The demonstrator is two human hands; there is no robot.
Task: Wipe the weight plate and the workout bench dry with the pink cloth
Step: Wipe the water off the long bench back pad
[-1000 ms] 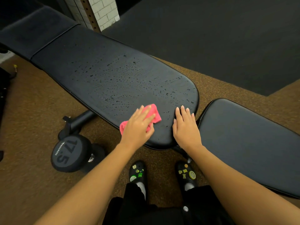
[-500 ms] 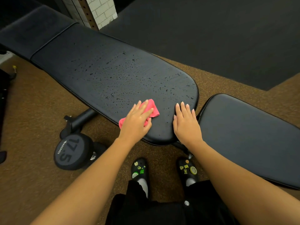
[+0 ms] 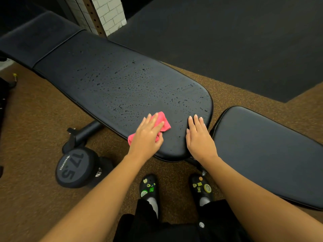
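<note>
The black workout bench (image 3: 122,81) runs from upper left to centre, its back pad dotted with water drops. Its separate seat pad (image 3: 265,151) lies to the right. My left hand (image 3: 148,135) presses the pink cloth (image 3: 164,122) flat on the near end of the back pad, fingers straight. My right hand (image 3: 199,137) rests flat on the pad's rounded end, just right of the cloth. A black 17.5 weight (image 3: 76,167) lies on the floor under the bench's near edge.
Brown speckled floor surrounds the bench, with a black mat (image 3: 227,41) beyond it. A white brick pillar (image 3: 108,13) with a perforated upright stands behind. The bench's frame foot (image 3: 83,133) juts out near the weight. My black shoes (image 3: 148,187) stand below.
My left hand has slid the cloth a little up and along the pad's near edge. The right hand has stayed flat on the pad's end.
</note>
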